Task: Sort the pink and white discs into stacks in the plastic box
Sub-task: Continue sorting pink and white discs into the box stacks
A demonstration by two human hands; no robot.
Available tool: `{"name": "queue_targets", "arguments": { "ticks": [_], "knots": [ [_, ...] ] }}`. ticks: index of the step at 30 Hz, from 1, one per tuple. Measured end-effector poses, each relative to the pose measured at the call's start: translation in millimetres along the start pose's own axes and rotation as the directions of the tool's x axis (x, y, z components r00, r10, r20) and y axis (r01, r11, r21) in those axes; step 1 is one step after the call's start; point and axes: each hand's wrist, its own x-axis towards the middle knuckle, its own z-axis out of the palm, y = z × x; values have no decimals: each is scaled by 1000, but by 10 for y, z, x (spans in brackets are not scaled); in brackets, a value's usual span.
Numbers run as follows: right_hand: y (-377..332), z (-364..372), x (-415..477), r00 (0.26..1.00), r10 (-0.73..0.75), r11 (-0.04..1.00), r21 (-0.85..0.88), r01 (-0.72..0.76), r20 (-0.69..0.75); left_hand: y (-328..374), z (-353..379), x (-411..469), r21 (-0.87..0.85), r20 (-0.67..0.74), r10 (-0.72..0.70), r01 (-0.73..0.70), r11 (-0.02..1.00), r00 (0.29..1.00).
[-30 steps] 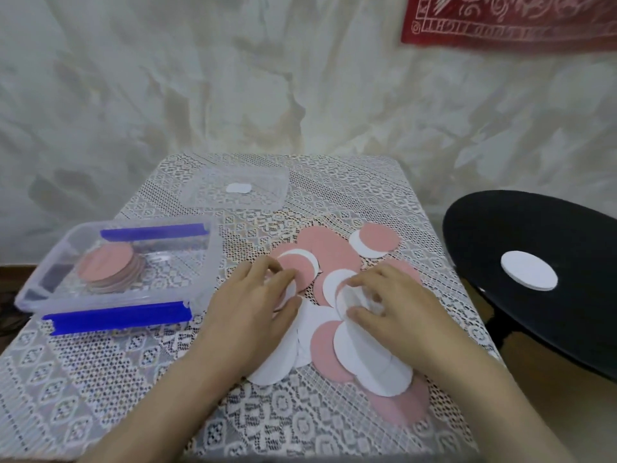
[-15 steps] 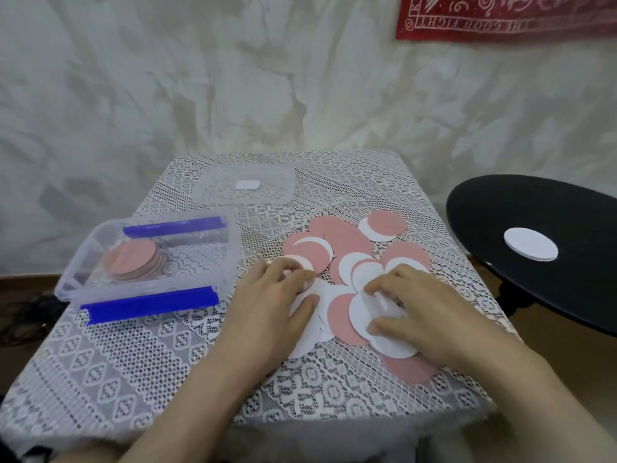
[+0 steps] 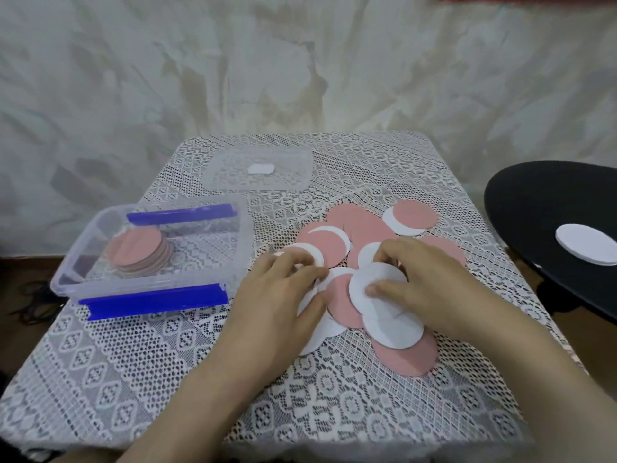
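Under my right hand (image 3: 420, 282), thumb and fingers pinch a white disc (image 3: 360, 283); just left, my left hand (image 3: 277, 305) curls on the pile (image 3: 362, 228), its hold unclear. Further left, the plastic box (image 3: 100, 285) holds pink discs (image 3: 137, 248).

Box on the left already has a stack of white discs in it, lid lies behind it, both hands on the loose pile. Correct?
No: the head view shows the stack in the box is pink, not white. The rest stands: the lid lies behind it, and the left hand and right hand are both on the loose pile.
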Motion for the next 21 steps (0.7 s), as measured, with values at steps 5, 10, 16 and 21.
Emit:
{"name": "queue_targets", "arguments": {
  "ticks": [5,10,16,21],
  "knots": [
    [-18,109,-47,996,-60,934,347,82,-72,47,-99,-35,-105,88,-26,35,994,996],
    [-95,240,-114,993,-96,893,435,113,-62,184,-170,-79,-390,31,-141,142,910,989],
    [-170,272,-159,990,-72,798,589,130,-121,158,-229,-115,-493,66,-246,246,835,967],
    [-174,281,-170,989,-70,778,614,134,-126,177,-247,-149,-515,110,-254,273,812,961]
  ]
}}
